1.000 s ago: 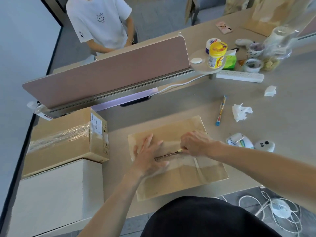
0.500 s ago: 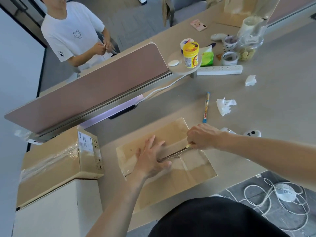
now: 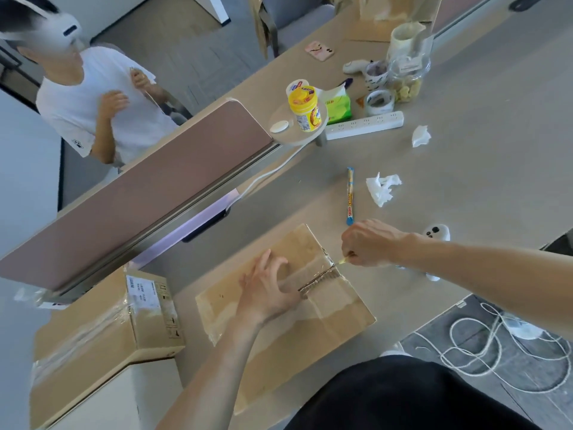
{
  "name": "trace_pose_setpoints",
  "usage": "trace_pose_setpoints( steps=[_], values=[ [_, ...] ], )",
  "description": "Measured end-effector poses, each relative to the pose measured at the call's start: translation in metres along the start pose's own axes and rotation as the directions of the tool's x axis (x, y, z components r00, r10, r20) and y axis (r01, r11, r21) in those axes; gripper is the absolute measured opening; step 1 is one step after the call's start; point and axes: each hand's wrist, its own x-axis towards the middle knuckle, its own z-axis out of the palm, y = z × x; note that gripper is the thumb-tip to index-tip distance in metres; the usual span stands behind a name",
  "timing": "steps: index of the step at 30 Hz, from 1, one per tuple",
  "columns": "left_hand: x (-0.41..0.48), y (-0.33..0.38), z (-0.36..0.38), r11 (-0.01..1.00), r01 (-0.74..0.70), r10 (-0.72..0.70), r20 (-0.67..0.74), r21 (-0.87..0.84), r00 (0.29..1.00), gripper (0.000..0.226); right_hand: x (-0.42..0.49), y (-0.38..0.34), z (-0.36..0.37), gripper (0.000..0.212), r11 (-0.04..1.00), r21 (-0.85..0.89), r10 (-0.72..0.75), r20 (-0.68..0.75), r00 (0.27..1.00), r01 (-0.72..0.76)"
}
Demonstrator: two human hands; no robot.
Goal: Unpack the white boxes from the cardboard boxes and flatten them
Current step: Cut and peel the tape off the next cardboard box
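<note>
**Q:** Status of the hands?

**A:** I see the left hand (image 3: 266, 290) pressing flat on the cardboard box (image 3: 279, 346), fingers spread apart. The right hand (image 3: 369, 243) has its fingers clamped round a thin yellowish tool (image 3: 341, 260) at the right end of the seam (image 3: 319, 276).

**Q:** Box location?

**A:** It lies at the near edge of the table (image 3: 465, 181), centre. A taped carton (image 3: 93, 330) sits left of it, with a white box (image 3: 108, 398) at the carton's near side.

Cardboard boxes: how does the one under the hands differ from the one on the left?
The near box's seam is partly slit, the left box's taped shut. The left hand presses the near box, the right hand holds a small tool; no hand touches the left box. Both are brown cardboard.
</note>
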Motion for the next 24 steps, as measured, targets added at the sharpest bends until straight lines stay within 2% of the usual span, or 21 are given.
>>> trace_pose_setpoints(
  steps=[2,5,8,11,15,20,24],
  values=[
    [0.007,0.006,-0.004,0.999,-0.011,0.01,0.029,0.033,1.0,0.074,-0.002,0.006,0.007,0.015,0.982,0.16,0.1,-0.007,0.995,-0.098],
    [0.016,0.016,-0.012,0.997,-0.027,0.021,0.081,0.075,0.997,0.089,-0.01,0.013,0.018,0.023,0.885,0.41,0.249,-0.017,0.968,-0.221],
    [0.022,0.025,-0.016,0.988,-0.059,0.037,0.147,0.144,0.988,0.104,-0.018,0.008,0.024,0.017,0.794,0.547,0.342,-0.038,0.939,-0.267],
    [0.027,0.032,-0.016,0.973,-0.081,0.041,0.187,0.215,0.981,0.117,-0.016,-0.001,0.035,0.019,0.645,0.721,0.384,-0.02,0.923,-0.252],
    [0.027,0.039,-0.019,0.965,-0.109,0.064,0.191,0.237,0.979,0.117,-0.013,-0.014,0.046,0.033,0.549,0.796,0.425,-0.003,0.905,-0.256],
    [0.028,0.038,-0.017,0.964,-0.108,0.067,0.173,0.243,0.983,0.114,-0.013,-0.019,0.053,0.024,0.483,0.842,0.453,-0.006,0.891,-0.239],
    [0.028,0.036,-0.015,0.96,-0.116,0.077,0.157,0.254,0.985,0.112,-0.009,-0.022,0.058,0.03,0.468,0.851,0.452,0.004,0.892,-0.24]
  ],
)
